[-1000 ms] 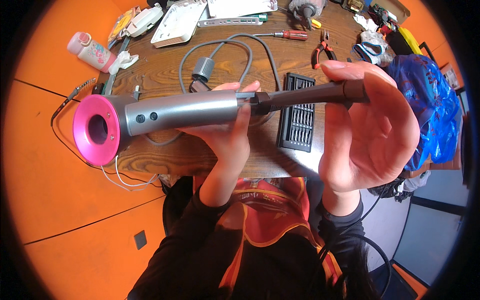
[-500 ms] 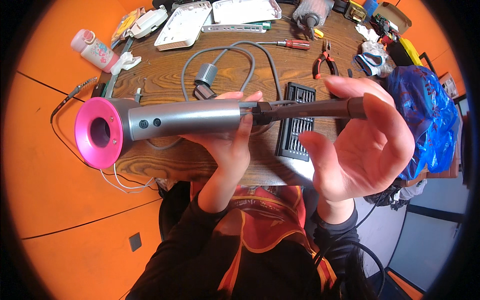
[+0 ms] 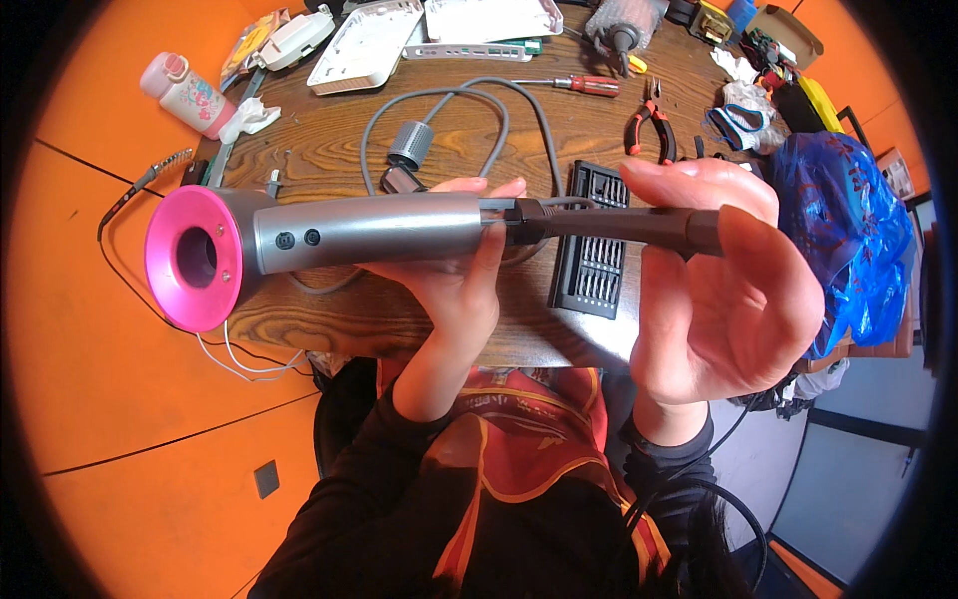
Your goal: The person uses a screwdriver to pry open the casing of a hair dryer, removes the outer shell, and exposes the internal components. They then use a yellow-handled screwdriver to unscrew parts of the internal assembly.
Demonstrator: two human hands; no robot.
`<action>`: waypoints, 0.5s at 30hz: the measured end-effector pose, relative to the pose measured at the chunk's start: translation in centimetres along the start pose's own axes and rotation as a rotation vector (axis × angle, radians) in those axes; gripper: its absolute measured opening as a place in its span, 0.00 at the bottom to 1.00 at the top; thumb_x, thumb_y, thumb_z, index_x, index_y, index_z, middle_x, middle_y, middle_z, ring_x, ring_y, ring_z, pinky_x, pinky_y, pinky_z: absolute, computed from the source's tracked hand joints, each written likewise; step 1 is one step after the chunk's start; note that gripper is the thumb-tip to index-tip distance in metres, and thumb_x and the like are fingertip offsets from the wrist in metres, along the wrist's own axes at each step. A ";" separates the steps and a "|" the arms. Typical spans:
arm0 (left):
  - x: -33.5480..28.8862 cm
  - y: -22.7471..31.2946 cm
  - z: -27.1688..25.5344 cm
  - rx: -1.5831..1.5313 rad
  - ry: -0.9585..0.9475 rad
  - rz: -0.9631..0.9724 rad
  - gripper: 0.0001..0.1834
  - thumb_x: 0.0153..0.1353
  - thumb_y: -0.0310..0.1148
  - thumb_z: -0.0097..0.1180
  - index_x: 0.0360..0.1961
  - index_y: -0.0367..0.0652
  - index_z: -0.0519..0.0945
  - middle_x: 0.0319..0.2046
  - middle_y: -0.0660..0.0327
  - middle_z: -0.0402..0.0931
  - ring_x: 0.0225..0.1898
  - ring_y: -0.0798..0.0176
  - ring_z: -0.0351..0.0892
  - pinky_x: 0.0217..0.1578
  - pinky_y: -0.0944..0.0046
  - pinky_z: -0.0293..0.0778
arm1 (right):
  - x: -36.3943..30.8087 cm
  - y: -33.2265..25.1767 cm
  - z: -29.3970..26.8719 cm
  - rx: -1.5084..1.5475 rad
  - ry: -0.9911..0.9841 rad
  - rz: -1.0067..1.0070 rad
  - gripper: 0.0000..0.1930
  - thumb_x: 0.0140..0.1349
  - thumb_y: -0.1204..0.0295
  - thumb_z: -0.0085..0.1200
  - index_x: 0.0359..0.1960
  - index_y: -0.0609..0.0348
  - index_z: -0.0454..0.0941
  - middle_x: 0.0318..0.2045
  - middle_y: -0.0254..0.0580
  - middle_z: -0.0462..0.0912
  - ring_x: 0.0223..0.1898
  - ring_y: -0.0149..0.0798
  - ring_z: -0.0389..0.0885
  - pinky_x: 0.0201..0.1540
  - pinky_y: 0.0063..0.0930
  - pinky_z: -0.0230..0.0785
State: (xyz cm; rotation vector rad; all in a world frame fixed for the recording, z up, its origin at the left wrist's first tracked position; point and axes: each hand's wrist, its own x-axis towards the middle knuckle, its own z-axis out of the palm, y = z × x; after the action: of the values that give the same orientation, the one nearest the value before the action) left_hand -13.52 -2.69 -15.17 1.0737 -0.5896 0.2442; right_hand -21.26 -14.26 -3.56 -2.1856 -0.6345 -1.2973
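A hair dryer with a silver handle (image 3: 364, 235) and a pink-ringed head (image 3: 165, 265) is held level above the table. My left hand (image 3: 454, 295) supports it from below, its fingers wrapped round the handle's right end. A dark grey-brown tapered piece (image 3: 629, 226) extends rightward from a black fitting (image 3: 526, 222) at that end. My right hand (image 3: 733, 319) grips the far end of this piece, thumb against its underside and fingers curled round it. Behind the handle, a grey cable (image 3: 549, 130) loops past a perforated grey cylinder (image 3: 410, 144).
A black bit case (image 3: 596, 275) lies beneath the tapered piece. Farther back are a red-handled screwdriver (image 3: 594, 87), pliers (image 3: 651, 125) and white plastic housings (image 3: 364, 50). A blue bag (image 3: 848, 240) stands right, a pink bottle (image 3: 195, 100) back left, a soldering iron (image 3: 150, 180) left.
My right thumb has risen to meet the tapered piece, closing the gap below it. The piece's right end has dropped slightly. My left hand keeps its hold.
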 end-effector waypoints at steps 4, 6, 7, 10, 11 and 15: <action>0.0 -0.2 0.2 -0.152 -0.012 -0.031 0.38 0.58 0.22 0.49 0.54 0.48 0.33 0.42 0.48 0.74 0.48 0.58 0.69 0.56 0.56 0.56 | 0.0 -0.2 -0.1 -0.035 -0.035 0.015 0.28 0.45 0.87 0.53 0.51 0.61 0.61 0.31 0.58 0.78 0.35 0.46 0.74 0.42 0.38 0.65; 0.2 -0.2 0.1 -0.014 0.004 0.059 0.37 0.58 0.22 0.49 0.54 0.47 0.33 0.42 0.49 0.75 0.48 0.57 0.68 0.56 0.55 0.56 | 0.1 -0.1 -0.1 -0.055 -0.033 0.016 0.28 0.45 0.86 0.54 0.51 0.61 0.61 0.31 0.57 0.78 0.37 0.46 0.73 0.43 0.39 0.65; 0.2 -0.1 0.1 0.054 0.020 0.076 0.37 0.58 0.23 0.49 0.54 0.47 0.33 0.41 0.49 0.75 0.49 0.57 0.68 0.56 0.55 0.55 | 0.1 0.0 0.0 -0.063 -0.004 0.011 0.29 0.44 0.86 0.55 0.51 0.61 0.61 0.30 0.56 0.78 0.37 0.46 0.73 0.43 0.39 0.65; 0.2 0.0 0.1 0.045 0.012 0.046 0.37 0.58 0.23 0.49 0.54 0.47 0.33 0.40 0.49 0.76 0.49 0.56 0.67 0.57 0.54 0.54 | 0.2 0.1 0.0 -0.052 0.021 -0.001 0.27 0.46 0.85 0.55 0.50 0.62 0.62 0.33 0.58 0.78 0.38 0.46 0.73 0.44 0.40 0.65; 0.2 0.0 0.1 0.017 0.027 0.035 0.37 0.58 0.23 0.49 0.54 0.47 0.33 0.40 0.48 0.76 0.49 0.56 0.67 0.57 0.55 0.54 | 0.1 0.0 -0.1 -0.043 -0.011 0.016 0.27 0.47 0.85 0.54 0.51 0.62 0.62 0.35 0.60 0.77 0.39 0.47 0.74 0.45 0.41 0.65; 0.1 0.0 0.2 -0.045 0.022 0.048 0.38 0.58 0.22 0.49 0.55 0.46 0.33 0.41 0.48 0.74 0.48 0.58 0.69 0.57 0.56 0.54 | -0.1 0.0 0.0 -0.039 -0.018 0.028 0.28 0.47 0.87 0.53 0.52 0.62 0.61 0.36 0.59 0.76 0.40 0.48 0.74 0.46 0.42 0.65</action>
State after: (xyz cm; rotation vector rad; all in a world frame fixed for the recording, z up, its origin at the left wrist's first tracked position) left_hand -13.47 -2.84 -15.01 1.0135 -0.5990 0.2832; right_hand -21.36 -14.26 -3.62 -2.2324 -0.5882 -1.2874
